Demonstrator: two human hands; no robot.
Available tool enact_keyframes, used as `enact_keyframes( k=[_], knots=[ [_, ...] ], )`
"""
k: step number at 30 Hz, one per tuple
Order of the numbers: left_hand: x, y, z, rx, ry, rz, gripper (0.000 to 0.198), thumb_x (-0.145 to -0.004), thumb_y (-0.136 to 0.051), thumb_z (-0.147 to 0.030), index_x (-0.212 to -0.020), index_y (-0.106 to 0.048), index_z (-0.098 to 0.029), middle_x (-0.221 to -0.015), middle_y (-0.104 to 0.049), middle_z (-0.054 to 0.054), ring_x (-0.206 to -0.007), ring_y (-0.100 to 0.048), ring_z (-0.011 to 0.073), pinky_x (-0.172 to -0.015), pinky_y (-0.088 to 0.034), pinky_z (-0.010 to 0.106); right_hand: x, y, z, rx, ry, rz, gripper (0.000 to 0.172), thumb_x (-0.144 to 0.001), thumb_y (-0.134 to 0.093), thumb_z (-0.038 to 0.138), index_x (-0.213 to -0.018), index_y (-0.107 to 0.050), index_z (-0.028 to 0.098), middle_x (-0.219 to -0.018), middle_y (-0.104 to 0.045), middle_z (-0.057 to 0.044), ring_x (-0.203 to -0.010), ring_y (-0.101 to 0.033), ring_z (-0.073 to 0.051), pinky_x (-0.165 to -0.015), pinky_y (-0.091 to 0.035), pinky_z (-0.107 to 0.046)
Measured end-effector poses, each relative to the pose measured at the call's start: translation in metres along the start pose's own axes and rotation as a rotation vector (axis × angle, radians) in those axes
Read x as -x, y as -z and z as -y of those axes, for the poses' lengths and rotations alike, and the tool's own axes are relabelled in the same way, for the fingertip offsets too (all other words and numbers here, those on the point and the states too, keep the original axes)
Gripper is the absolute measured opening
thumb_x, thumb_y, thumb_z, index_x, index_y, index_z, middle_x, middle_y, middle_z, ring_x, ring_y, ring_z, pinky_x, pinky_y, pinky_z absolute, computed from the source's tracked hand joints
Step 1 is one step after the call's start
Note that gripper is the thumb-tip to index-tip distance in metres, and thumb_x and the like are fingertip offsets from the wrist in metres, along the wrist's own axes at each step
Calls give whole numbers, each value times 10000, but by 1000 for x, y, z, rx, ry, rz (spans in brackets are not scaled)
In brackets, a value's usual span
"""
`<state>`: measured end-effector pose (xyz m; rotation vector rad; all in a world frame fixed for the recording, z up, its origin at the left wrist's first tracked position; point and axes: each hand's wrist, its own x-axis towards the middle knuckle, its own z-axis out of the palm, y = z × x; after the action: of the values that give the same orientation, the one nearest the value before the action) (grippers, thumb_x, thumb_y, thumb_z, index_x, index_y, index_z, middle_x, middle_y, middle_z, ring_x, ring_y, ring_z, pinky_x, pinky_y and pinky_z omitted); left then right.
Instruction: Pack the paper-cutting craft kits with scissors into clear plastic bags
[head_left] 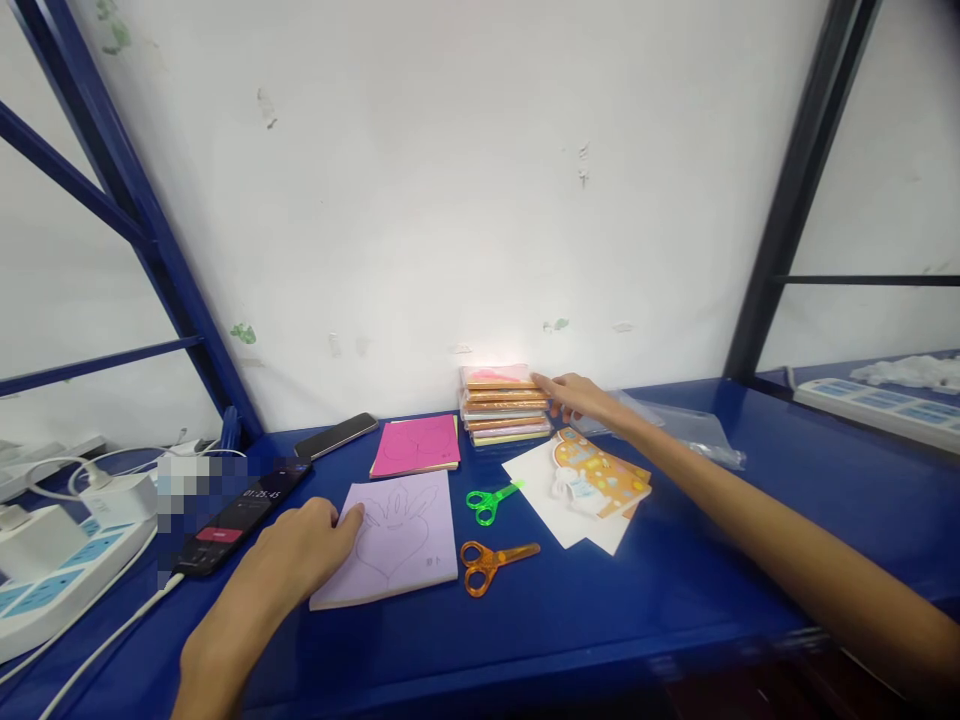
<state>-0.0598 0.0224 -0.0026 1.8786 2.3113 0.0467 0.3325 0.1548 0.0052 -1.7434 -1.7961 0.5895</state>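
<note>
My left hand (pixel 304 550) is closed at the left edge of a stack of light purple paper (pixel 401 545). Its thumb lies on the top sheet, which bears a pencil drawing of a turnip-like shape; the other fingers are mostly hidden. At the back, my right hand (pixel 576 396) touches the right side of a pile of plastic-wrapped paper packs (pixel 504 400), index finger stretched out and the others loosely bent, with nothing visibly held. Between the hands lie green scissors (pixel 487 505) and orange scissors (pixel 491 568). Behind the purple stack rests a pink paper stack (pixel 416 445).
White sheets (pixel 566 520) and an orange printed card (pixel 600 475) lie right of the scissors, near a clear plastic bag (pixel 686 425). Left are a dark phone (pixel 337 436), a phone showing a timer (pixel 247 515) and a power strip (pixel 71 570) with cables. A wall stands behind.
</note>
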Motion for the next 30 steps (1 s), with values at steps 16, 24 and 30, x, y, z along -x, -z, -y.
enact_keyframes(
  k=[16,24,30],
  knots=[
    [-2,13,-3,159,-34,-385,499,-917,-406,-391,-1358,-518,-185,-888,-743,86,-926,-709,361,-767,-472,410,29,25,-23,149,92,-229,580,-1069,-235,502,-985,-709,178,-793,-760,-76,-622,-683,-187,-648,-459,-287],
    [-20,3,7,27,-38,-271,466,-879,-370,-255,-1307,-550,-223,-952,-751,113,-956,-709,376,-778,-482,426,39,0,-31,395,131,-158,568,-1069,-331,450,-749,-713,179,-800,-754,-126,-753,-700,-243,-692,-433,-315],
    [-29,-13,16,-32,-84,-101,475,-891,-377,-253,-1286,-628,-169,-1231,-736,203,-1140,-690,402,-929,-495,481,42,-22,-24,468,96,-75,316,-1023,-574,445,-1088,-692,158,-1061,-720,-69,-918,-695,-203,-851,-566,-408]
  ],
)
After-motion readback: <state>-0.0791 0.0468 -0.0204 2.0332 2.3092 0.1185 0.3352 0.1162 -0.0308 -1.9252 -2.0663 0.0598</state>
